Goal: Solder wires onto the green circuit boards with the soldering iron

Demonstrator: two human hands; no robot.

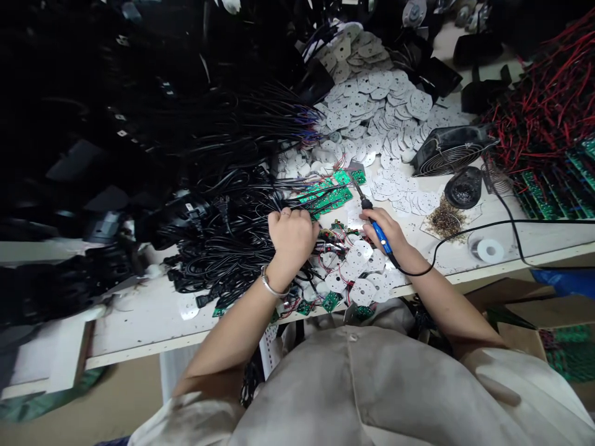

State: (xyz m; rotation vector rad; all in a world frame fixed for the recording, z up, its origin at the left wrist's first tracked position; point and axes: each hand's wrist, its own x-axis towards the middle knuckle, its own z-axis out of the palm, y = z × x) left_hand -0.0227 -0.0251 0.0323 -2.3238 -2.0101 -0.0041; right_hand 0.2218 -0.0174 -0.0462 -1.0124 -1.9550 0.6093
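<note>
Head cam: right hand [385,228] is wrapped around a blue soldering iron [380,236], tip up by the green circuit boards [343,196]. Left hand [292,234] is curled over black cables [223,248], can't tell if it's pinching any. Some white discs [361,290] lie near the bench [144,316] edge.

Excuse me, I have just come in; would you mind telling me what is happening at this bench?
A person's right hand holds a blue-handled soldering iron, its tip up by the green circuit boards; whether it touches one is unclear. The left hand is curled at the black cables, its exact grip hidden. White discs lie heaped beyond the boards, with a black fan to the right.
</note>
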